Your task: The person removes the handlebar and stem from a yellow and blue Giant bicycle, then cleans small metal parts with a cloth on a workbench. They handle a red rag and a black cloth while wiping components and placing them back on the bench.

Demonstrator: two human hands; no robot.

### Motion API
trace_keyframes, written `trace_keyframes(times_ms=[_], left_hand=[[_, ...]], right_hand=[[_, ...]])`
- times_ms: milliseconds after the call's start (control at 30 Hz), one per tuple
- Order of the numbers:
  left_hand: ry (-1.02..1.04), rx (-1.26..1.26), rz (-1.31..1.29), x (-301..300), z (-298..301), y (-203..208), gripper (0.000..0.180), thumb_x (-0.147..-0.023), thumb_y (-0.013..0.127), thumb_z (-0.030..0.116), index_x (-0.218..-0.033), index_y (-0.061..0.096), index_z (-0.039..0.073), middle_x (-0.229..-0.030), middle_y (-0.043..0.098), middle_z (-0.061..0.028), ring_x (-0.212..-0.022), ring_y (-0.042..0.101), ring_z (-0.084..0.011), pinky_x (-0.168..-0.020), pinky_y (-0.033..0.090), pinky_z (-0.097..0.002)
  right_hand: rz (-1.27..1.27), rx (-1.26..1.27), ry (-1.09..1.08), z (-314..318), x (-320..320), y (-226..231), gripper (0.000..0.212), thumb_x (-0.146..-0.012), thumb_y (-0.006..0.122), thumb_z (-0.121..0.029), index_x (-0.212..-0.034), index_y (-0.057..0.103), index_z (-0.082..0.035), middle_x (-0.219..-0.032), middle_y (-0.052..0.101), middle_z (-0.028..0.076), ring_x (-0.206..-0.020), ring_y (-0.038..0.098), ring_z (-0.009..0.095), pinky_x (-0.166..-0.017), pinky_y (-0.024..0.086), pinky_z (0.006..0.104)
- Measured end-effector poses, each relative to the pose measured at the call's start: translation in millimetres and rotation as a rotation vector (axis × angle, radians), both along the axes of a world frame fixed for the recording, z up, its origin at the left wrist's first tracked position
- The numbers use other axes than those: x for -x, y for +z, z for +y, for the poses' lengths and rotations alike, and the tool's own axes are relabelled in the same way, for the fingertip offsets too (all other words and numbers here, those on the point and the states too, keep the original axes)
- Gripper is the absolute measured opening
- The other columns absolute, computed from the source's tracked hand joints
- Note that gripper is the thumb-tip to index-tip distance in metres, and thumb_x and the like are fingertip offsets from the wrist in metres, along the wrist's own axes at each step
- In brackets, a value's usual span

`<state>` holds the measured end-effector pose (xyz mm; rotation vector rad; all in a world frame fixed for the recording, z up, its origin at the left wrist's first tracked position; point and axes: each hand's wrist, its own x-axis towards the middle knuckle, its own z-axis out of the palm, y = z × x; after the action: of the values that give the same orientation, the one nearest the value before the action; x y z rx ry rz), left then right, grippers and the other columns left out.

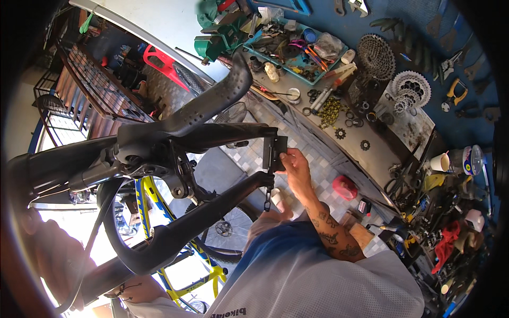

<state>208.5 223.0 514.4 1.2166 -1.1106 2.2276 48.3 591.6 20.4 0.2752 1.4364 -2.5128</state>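
A black bike frame (175, 225) stretches across the left and middle of the view. Between its two rear ends sits a small black rectangular block (275, 152). My right hand (298, 172) comes in from the right of my body and pinches the block's edge between thumb and fingers. A short piece of dark chain (268, 199) hangs just below it. My left hand (58, 259) appears large and blurred at the lower left, by the frame's lower tube. Its fingers are too unclear to show whether they grip.
A workbench (318, 119) runs along the right, with a blue tray (314, 79), cassettes (376, 57), a yellow chain (330, 112) and crowded tools. Below the frame stand a yellow and blue bike (204, 286) and a spoked wheel (225, 229). A red object (345, 187) lies near the bench.
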Motion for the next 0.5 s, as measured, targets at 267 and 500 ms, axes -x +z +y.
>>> trace_keyframes(times_ms=[267, 500], left_hand=[[-0.070, 0.089, -0.044, 38.3, 44.0, -52.8, 0.073, -0.101, 0.055, 0.062, -0.110, 0.055, -0.010, -0.090, 0.066, -0.0238, -0.059, 0.062, -0.0264, -0.054, 0.048, -0.0348], [0.509, 1.288, -0.319, 126.1, 116.6, -224.4, 0.080, -0.106, 0.039, 0.064, -0.144, 0.040, -0.006, -0.116, 0.068, -0.0285, -0.060, 0.065, -0.0220, -0.053, 0.053, -0.0313]], right_hand=[[0.028, -0.029, 0.069, -6.2, 7.0, -28.4, 0.037, -0.109, 0.061, -0.026, -0.131, 0.053, 0.003, -0.115, 0.071, 0.014, -0.101, 0.072, 0.020, -0.085, 0.064, 0.0407], [-0.178, -0.517, 0.176, 24.4, 8.7, -165.8, 0.071, -0.102, 0.069, -0.045, -0.146, 0.046, 0.005, -0.132, 0.067, 0.028, -0.122, 0.067, 0.032, -0.102, 0.054, 0.0405]])
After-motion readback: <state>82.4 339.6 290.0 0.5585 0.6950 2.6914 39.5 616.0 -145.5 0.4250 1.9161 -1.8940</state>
